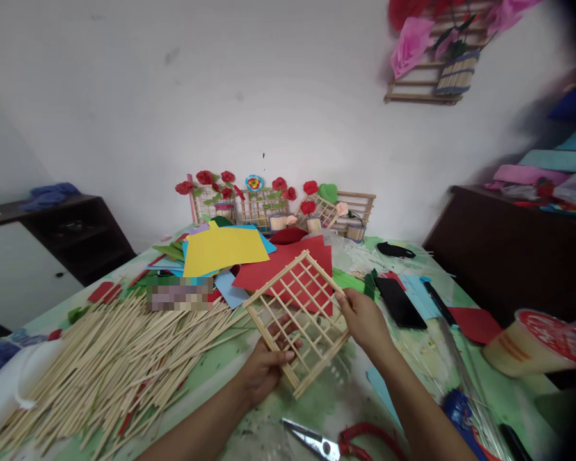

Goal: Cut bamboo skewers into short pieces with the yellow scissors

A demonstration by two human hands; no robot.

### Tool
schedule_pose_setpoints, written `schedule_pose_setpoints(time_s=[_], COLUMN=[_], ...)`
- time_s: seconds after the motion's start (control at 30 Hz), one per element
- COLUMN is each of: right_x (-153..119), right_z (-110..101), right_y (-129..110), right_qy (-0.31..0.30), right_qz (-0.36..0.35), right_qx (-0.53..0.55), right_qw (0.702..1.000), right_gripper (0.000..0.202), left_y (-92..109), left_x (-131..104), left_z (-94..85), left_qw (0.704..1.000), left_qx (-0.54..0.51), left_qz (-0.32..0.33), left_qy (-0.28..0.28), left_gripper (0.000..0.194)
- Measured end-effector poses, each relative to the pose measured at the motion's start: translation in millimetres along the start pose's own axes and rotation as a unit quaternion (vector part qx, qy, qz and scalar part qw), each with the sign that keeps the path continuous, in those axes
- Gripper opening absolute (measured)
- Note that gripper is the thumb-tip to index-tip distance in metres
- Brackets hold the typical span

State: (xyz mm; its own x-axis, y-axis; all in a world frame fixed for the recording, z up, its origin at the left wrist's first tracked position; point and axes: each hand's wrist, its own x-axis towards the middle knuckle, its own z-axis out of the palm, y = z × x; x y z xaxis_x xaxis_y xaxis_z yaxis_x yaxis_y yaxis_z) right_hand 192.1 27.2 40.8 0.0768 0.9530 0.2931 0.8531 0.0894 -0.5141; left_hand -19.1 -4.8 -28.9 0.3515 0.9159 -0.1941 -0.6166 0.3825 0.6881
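Note:
Both of my hands hold a small lattice frame (303,315) made of thin wooden sticks, tilted above the table. My left hand (267,366) grips its lower left edge, thumb in front and fingers showing behind the grid. On the upper right edge, my right hand (362,320) is closed with the thumb along the stick. Below the frame, near the table's front, lie red-handled scissors (324,443) with their blades slightly apart. Red paper sheets (283,272) lie behind the lattice.
A large heap of loose sticks (105,368) covers the left side. Yellow paper (225,248) tops a pile of coloured sheets. To the right are a black phone (400,302) and a lidded drink cup (532,346). Finished lattices with paper flowers (264,203) lean against the wall.

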Motion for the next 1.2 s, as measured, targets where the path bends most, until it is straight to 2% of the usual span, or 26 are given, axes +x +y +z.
schedule_pose_setpoints(time_s=[0.13,0.3,0.47,0.57,0.63,0.7,0.77,0.8,0.83,0.93,1.0,1.2], right_x=[1.7,3.8,6.1,7.3,7.1,6.0,4.4,3.6,2.8,1.3,1.2,2.6], right_z=[1.7,6.6,12.5,11.9,8.4,3.2,-2.8,-5.8,-8.6,-15.2,-17.8,-18.6], right_y=[2.3,7.3,12.7,12.1,9.4,5.8,2.1,0.6,-0.6,-2.6,-2.8,1.7], right_qy=[-0.005,0.001,0.008,0.073,0.127,0.154,0.141,0.113,0.072,-0.051,-0.084,-0.137], right_qz=[0.002,-0.001,-0.006,-0.036,-0.068,-0.078,-0.050,-0.023,0.011,0.112,0.146,0.186], right_qx=[-0.005,-0.010,-0.002,0.042,0.099,0.172,0.278,0.346,0.418,0.588,0.638,0.687], right_qw=[1.000,1.000,1.000,0.996,0.985,0.970,0.949,0.931,0.905,0.799,0.751,0.689], right_gripper=[0.031,0.024,0.026,0.030,0.037,0.037,0.034,0.032,0.030,0.024,0.019,0.012], left_y=[0.5,-0.4,-3.2,-3.9,-3.3,-2.1,-0.5,0.3,1.0,2.7,3.2,2.6], left_x=[0.4,3.4,5.7,5.7,5.0,3.9,2.4,1.7,1.0,-0.4,-0.5,1.0], left_z=[1.6,1.9,-1.7,-1.8,-0.9,-0.1,0.3,0.3,0.2,-0.2,-0.4,-2.2], left_qw=[1.000,1.000,0.999,0.999,0.999,1.000,0.999,0.999,0.998,0.996,0.996,0.996], left_qx=[0.002,0.015,0.017,0.020,0.019,0.013,0.000,-0.008,-0.015,-0.023,-0.022,-0.017], left_qz=[-0.001,0.004,0.003,0.004,-0.002,-0.014,-0.033,-0.043,-0.054,-0.074,-0.077,-0.078], left_qy=[0.006,0.019,0.032,0.037,0.035,0.025,0.008,-0.002,-0.012,-0.033,-0.033,-0.044], left_gripper=[0.080,0.076,0.069,0.063,0.062,0.061,0.059,0.056,0.054,0.049,0.049,0.050])
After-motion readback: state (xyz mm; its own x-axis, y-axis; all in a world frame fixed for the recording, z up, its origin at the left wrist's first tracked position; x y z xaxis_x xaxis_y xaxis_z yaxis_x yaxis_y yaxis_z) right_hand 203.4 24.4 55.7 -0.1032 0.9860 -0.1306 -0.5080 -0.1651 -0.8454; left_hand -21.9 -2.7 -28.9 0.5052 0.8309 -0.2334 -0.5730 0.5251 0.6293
